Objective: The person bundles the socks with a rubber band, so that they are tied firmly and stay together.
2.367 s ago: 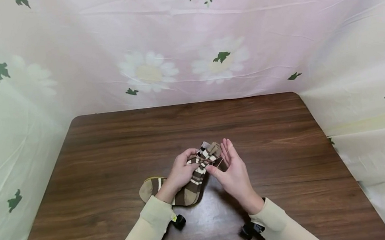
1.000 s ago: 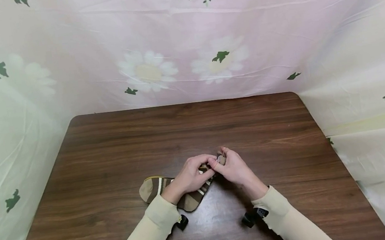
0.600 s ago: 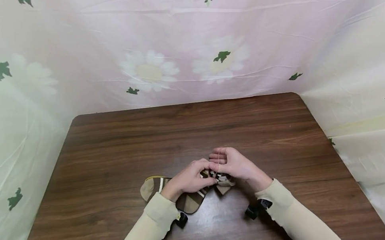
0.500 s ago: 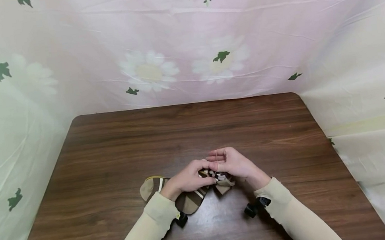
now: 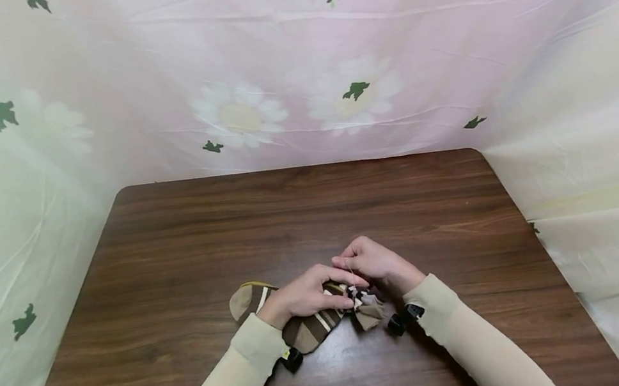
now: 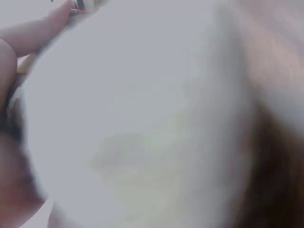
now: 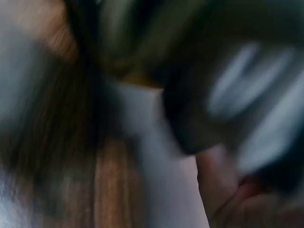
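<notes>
A pair of brown, beige and white striped socks point(image 5: 324, 323) lies on the table, toes to the left and cuffs bunched to the right. My left hand point(image 5: 304, 293) grips the socks around their middle, thumb in front and fingers over the top. A thin, pale rubber band point(image 5: 352, 271) runs from the socks up to my right hand point(image 5: 379, 263), whose thumb and fingertips pinch it just above the cuffs. How the band winds about the socks is mostly hidden behind my left fingers. The left wrist view is largely filled by a blurred pale shape; the right wrist view shows blurred striped sock fabric point(image 7: 237, 95).
The dark wooden table point(image 5: 203, 225) has rounded far corners. A pale curtain point(image 5: 280, 48) printed with flowers and green birds stands behind it and along both sides. Small black wrist cameras point(image 5: 292, 359) hang beneath both sleeves.
The sock cuffs have swung from pointing away to the near right and bunched up. My right hand has gone from spreading the rubber band on extended fingers to pinching it with curled fingers.
</notes>
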